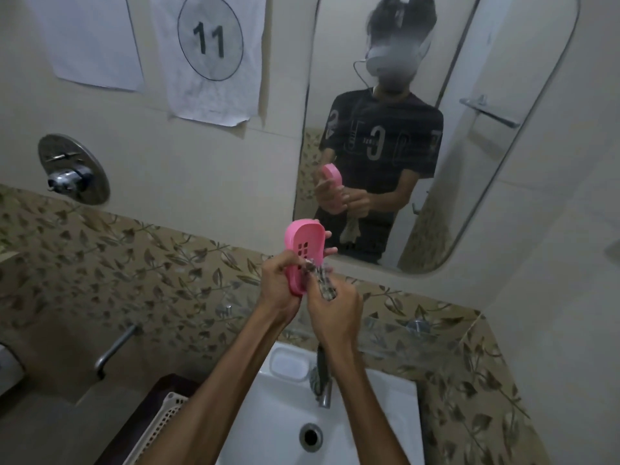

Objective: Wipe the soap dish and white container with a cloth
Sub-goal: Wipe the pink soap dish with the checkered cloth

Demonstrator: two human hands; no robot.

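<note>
I see my left hand (280, 283) clamping the pink soap dish (303, 251) upright over the sink (385, 414) while my right hand (335, 313) pinches the cloth (323, 283) against it, so hard rubbing could make the dish slip down.

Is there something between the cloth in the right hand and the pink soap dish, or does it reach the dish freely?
Nothing visible blocks it. The left hand holds the pink soap dish upright above the sink, and the right hand presses the cloth against its lower edge.
</note>
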